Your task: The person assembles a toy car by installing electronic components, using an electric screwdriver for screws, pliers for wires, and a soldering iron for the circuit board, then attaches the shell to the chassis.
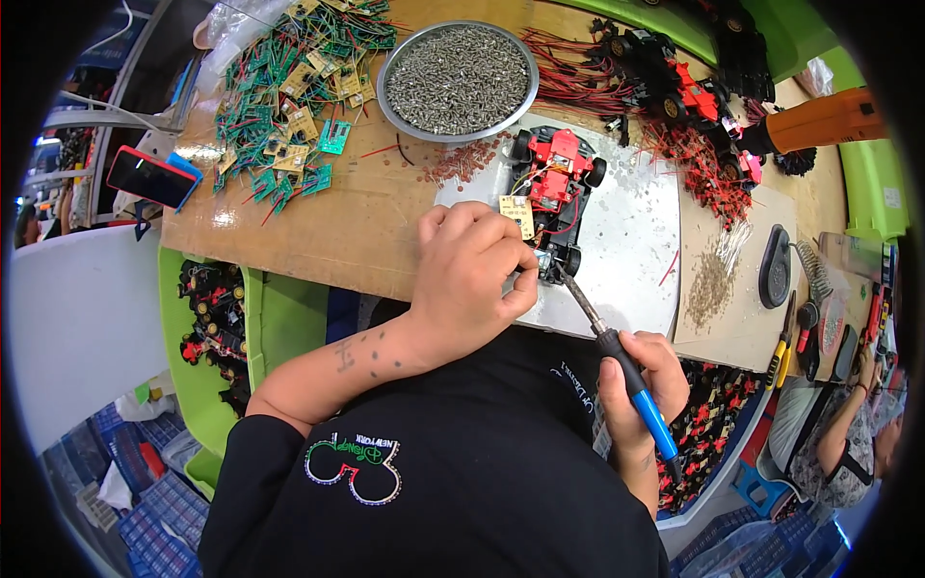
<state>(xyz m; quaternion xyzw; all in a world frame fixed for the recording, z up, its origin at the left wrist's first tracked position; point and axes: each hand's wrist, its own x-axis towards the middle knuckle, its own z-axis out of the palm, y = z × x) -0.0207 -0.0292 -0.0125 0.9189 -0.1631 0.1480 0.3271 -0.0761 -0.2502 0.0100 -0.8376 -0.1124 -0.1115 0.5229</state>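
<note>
A toy car chassis [562, 178], red and black with black wheels, lies on a white sheet [631, 236] in front of me. Beside its middle, wired to it, is a tan circuit board [515, 210]. My left hand [472, 275] is closed at the chassis's near end, thumb and fingertips pinched; whatever they grip is hidden. In my right hand [647, 385] is a soldering iron [644, 416] with a blue and black handle, held like a pen. Its metal tip reaches the chassis's near end, close to my left fingertips. Whether the tip touches a wire is too small to tell.
A metal bowl [383, 96] of small screws stands beyond, left of it a heap of green and tan circuit boards [289, 106]. An orange-handled power tool [829, 120] juts in from the right, near red wires [708, 183]. A green bin [249, 337] with car parts stands lower left. Another person [838, 443] sits far right.
</note>
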